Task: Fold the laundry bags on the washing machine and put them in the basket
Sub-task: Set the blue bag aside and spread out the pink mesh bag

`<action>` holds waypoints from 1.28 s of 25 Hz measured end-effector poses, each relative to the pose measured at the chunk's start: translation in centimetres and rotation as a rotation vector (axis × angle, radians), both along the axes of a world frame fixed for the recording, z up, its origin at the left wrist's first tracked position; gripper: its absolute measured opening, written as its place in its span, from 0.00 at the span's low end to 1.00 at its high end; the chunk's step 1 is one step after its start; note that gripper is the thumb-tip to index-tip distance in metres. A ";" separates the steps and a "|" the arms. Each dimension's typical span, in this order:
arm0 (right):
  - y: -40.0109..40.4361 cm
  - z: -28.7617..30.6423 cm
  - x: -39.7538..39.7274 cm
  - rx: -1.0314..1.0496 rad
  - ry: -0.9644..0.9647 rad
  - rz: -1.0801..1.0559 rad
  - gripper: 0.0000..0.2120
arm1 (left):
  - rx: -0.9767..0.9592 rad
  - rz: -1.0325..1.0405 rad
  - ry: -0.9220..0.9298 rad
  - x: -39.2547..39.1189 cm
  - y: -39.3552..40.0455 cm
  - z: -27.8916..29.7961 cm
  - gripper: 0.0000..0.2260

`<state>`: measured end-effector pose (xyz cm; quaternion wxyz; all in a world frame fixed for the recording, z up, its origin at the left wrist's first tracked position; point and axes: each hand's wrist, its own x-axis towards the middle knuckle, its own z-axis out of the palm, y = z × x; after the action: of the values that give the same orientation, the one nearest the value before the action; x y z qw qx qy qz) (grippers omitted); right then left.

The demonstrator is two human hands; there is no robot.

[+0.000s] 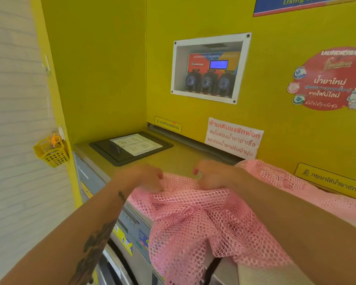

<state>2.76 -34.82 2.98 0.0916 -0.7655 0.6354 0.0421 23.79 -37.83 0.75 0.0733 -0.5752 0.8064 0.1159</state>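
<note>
- Pink mesh laundry bag lies crumpled on top of the washing machine, part of it spilling over the front edge below the fingers and down past the control panel; more pink mesh runs off behind the right forearm, and I cannot tell whether that is the same bag or a second one.
- Left hand rests at the bag's far edge, its fingers curled down into the netting and pinching it.
- Right hand sits just beside it, fingers bent onto the same edge; the blur makes the grip look like a pinch rather than a plain press.
- Both hands hold one edge close together, likely to lift and spread the mesh flat before the first fold.
- Beyond the fingertips the bare surface carries a black detergent hatch.
- A small yellow basket hangs on the wall well left of the left hand; folding has not yet begun.
</note>
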 end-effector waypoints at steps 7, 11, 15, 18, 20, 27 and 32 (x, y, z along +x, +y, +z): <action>-2.2 1.4 1.1 -0.495 -0.134 -0.049 0.08 | -0.364 0.104 0.238 1.1 -0.3 1.7 0.12; -5.1 4.7 0.5 -0.696 -0.262 -0.194 0.10 | -0.867 0.086 0.319 0.2 -5.6 4.1 0.08; -8.2 5.2 -1.4 -0.591 -0.316 -0.361 0.15 | -0.846 0.184 0.392 -2.0 -9.4 5.1 0.08; -8.2 3.8 -2.4 -0.448 -0.170 -0.349 0.22 | -0.473 0.169 0.381 -1.7 -9.5 2.1 0.10; -8.0 2.2 -2.2 -0.319 -0.126 -0.232 0.19 | -0.235 0.153 0.187 -0.3 -8.5 -0.8 0.25; -9.6 -1.4 -0.5 0.252 0.236 -0.183 0.37 | -0.064 0.047 0.099 4.2 -8.2 -2.2 0.33; -10.7 1.7 1.9 -0.168 0.175 -0.291 0.11 | -0.471 0.162 0.501 6.4 -9.1 -0.2 0.13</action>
<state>4.67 -45.53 4.66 -0.0230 -0.6641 0.7461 0.0416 30.20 -46.97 0.54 -0.2709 -0.5922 0.7557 0.0695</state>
